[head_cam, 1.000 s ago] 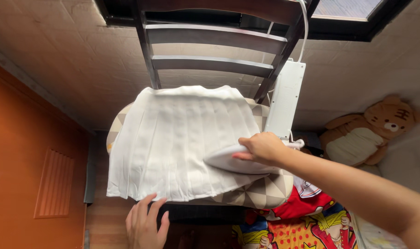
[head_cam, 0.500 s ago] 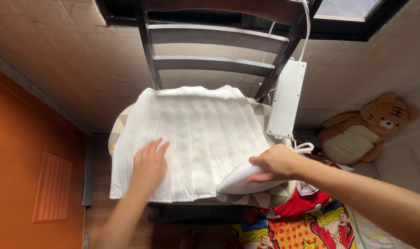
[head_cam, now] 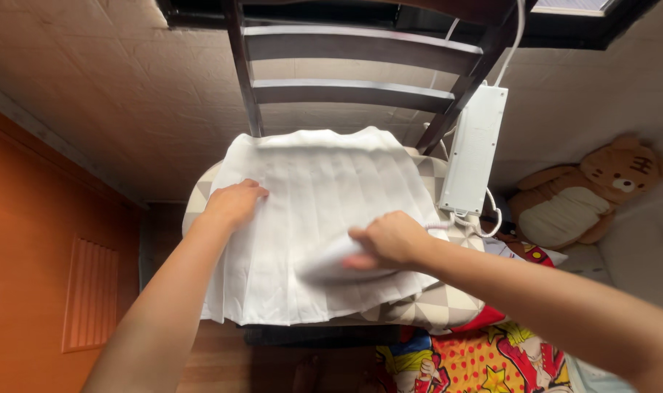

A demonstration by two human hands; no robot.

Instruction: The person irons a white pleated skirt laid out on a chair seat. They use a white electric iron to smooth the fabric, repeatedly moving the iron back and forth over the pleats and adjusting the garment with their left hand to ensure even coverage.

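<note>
The right hand (head_cam: 389, 239) is gripping a white iron (head_cam: 331, 260) on the pleated white skirt (head_cam: 324, 204); the left hand (head_cam: 233, 204) is lying open, pressing the skirt's left edge.

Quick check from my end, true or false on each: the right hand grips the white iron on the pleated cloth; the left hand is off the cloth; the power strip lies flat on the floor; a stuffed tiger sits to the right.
1. The right hand grips the white iron on the pleated white cloth. True.
2. The left hand is off the cloth. False: it rests on the cloth's upper left part.
3. The white power strip lies flat on the floor. False: it leans against the dark chair frame, beside the seat.
4. A stuffed tiger sits to the right. True.
</note>
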